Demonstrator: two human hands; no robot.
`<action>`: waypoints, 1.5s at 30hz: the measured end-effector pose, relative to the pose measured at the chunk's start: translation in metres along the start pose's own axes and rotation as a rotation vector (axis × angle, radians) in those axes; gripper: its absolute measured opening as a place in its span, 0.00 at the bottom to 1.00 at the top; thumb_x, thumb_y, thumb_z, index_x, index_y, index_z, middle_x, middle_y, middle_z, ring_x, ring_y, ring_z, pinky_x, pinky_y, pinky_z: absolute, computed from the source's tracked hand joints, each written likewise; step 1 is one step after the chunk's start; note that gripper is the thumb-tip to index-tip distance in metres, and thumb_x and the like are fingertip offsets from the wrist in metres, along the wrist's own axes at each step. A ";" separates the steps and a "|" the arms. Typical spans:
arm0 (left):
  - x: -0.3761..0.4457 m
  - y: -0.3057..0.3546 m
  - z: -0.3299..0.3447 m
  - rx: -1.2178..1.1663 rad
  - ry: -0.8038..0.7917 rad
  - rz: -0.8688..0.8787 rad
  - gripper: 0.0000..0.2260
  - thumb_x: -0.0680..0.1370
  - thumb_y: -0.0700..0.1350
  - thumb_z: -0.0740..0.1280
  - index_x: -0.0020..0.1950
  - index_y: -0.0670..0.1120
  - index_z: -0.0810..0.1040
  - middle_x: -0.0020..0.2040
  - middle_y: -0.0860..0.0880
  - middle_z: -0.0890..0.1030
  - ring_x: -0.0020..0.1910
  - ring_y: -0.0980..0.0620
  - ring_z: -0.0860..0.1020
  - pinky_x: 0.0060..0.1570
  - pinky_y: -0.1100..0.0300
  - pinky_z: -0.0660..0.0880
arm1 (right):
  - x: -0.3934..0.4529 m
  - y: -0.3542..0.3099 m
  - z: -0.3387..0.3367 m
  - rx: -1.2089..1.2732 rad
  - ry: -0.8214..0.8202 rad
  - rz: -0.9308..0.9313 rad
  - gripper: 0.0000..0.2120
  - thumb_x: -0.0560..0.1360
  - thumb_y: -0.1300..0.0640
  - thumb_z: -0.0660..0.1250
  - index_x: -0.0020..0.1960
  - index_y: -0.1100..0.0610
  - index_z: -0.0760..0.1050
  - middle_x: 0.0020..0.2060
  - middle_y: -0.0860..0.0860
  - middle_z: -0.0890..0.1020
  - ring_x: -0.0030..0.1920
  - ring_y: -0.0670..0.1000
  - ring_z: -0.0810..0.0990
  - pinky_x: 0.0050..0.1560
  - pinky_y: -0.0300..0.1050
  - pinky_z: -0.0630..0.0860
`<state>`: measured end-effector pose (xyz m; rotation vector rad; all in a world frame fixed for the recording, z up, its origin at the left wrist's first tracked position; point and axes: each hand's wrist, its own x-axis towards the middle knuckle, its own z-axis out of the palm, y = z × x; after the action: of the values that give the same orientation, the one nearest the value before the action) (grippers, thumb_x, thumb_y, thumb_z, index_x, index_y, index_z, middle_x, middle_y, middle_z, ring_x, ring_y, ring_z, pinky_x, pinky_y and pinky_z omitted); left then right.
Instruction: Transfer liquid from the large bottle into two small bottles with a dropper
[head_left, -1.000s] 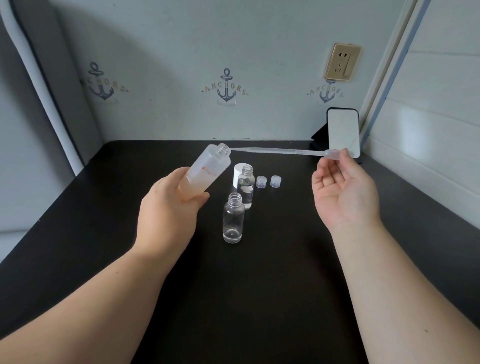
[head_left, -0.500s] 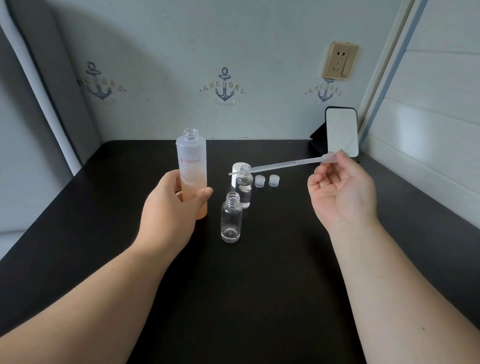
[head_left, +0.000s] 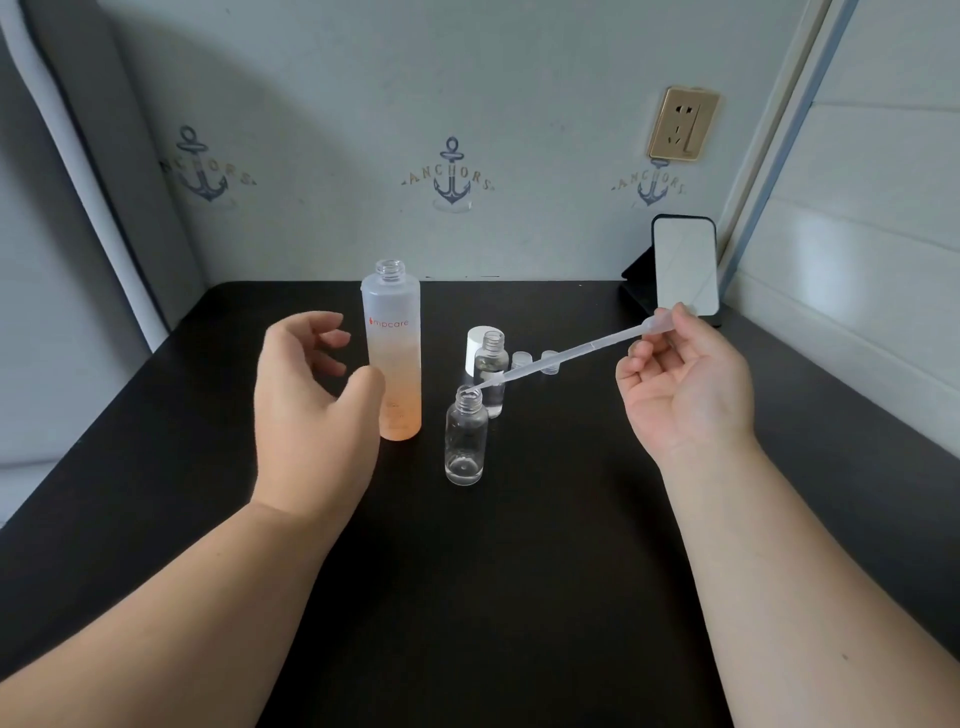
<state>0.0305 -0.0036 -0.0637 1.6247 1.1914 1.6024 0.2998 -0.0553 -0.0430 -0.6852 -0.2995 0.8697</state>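
Note:
The large frosted bottle (head_left: 393, 358), uncapped and holding orange liquid, stands upright on the black table (head_left: 519, 571). My left hand (head_left: 311, 400) hovers just left of it with relaxed fingers, holding nothing. My right hand (head_left: 680, 384) pinches the bulb of a clear plastic dropper (head_left: 566, 357). The dropper slants down to the left, its tip at the mouth of the near small clear bottle (head_left: 466, 441). A second small bottle (head_left: 491, 374) with some liquid in it stands just behind.
A white cap (head_left: 477, 349) stands behind the far small bottle, and two small clear caps (head_left: 535, 359) lie to its right. A phone on a stand (head_left: 684, 266) sits in the back right corner by the wall.
My left hand set the large bottle upright on the table and let go of it. My right hand swung the dropper tip from the large bottle's mouth down to the near small bottle.

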 end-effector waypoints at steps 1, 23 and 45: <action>-0.002 0.003 -0.002 0.006 0.005 0.046 0.17 0.70 0.45 0.66 0.53 0.64 0.72 0.50 0.61 0.77 0.45 0.60 0.76 0.41 0.67 0.72 | 0.000 0.000 0.000 -0.002 -0.002 0.000 0.05 0.76 0.58 0.70 0.43 0.59 0.81 0.36 0.51 0.81 0.31 0.48 0.75 0.33 0.39 0.72; -0.014 -0.011 0.016 0.151 -0.606 0.082 0.14 0.73 0.52 0.77 0.56 0.61 0.79 0.48 0.62 0.84 0.49 0.61 0.83 0.54 0.58 0.80 | 0.001 -0.002 0.000 -0.008 -0.021 -0.005 0.05 0.76 0.57 0.71 0.47 0.59 0.79 0.35 0.50 0.81 0.30 0.48 0.74 0.33 0.39 0.71; -0.013 -0.008 0.011 0.237 -0.581 0.070 0.20 0.72 0.56 0.76 0.63 0.60 0.81 0.47 0.61 0.84 0.48 0.63 0.82 0.52 0.62 0.78 | 0.002 -0.002 0.000 -0.020 -0.080 -0.002 0.05 0.79 0.58 0.70 0.46 0.58 0.82 0.36 0.48 0.81 0.29 0.46 0.66 0.32 0.37 0.66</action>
<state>0.0410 -0.0092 -0.0778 2.1070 1.0377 0.9363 0.3025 -0.0550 -0.0416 -0.6700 -0.3809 0.8943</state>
